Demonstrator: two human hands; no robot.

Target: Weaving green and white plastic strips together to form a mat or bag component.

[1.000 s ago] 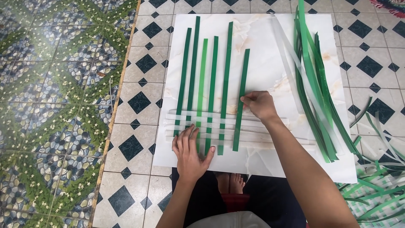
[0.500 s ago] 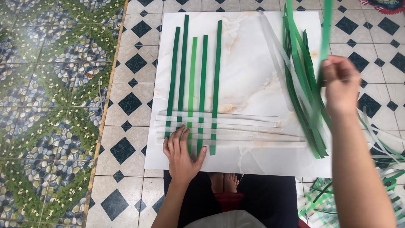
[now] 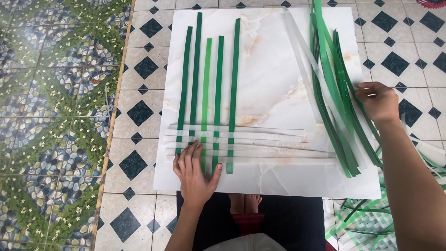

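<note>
Right hand [image 3: 378, 100] has swung off the weave to the loose green strips [image 3: 341, 107], fingers closing on one; left hand [image 3: 195, 169] stays flat, pinning the woven strips [image 3: 209, 139] on the marble board [image 3: 278, 69].

The left hand [image 3: 194, 173] lies flat over the near ends of the upright green strips [image 3: 206, 100], hiding where the middle ones finish. The right hand [image 3: 378, 101] covers part of the loose green strip bundle [image 3: 335, 93], so whether its fingers pinch a strip cannot be told — the bundle's far ends run off the top edge. At the near right, a woven green piece [image 3: 367, 227] is cut by the frame and the forearm.
</note>
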